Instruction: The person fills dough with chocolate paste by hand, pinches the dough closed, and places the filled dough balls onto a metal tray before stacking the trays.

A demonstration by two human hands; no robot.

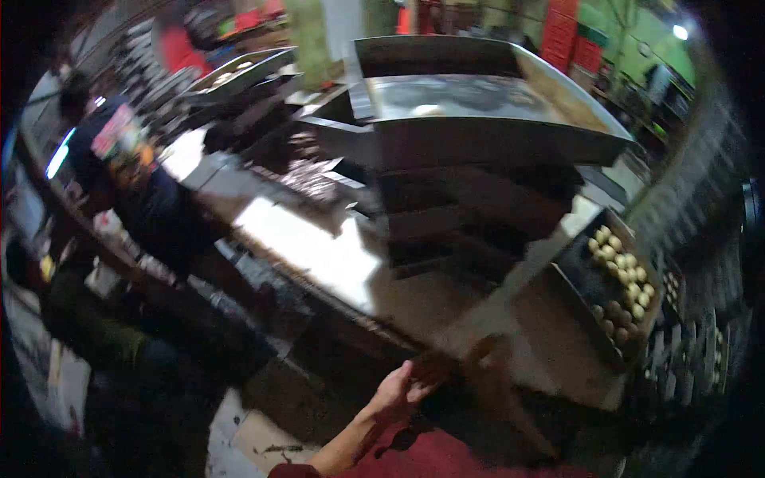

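My left hand (401,390) is low in the middle of the view, over the near edge of the table. Its thumb stands apart from the fingers, which reach into shadow, and I see nothing held. My right hand (489,373) is just to the right, dark and smeared by motion, so its fingers cannot be made out. A gap separates the two hands. Beyond them is the brown tabletop (414,307), with a strip of bright light across it. To the right, a dark tray (575,279) holds several round, pale, ball-shaped pieces (629,275).
A tall stack of deep metal trays (494,143) rises behind the table. Another tray (239,76) with pale pieces is at the back left. A person in a dark printed shirt (131,151) bends at the left. Racks with small pale pieces stand at lower right.
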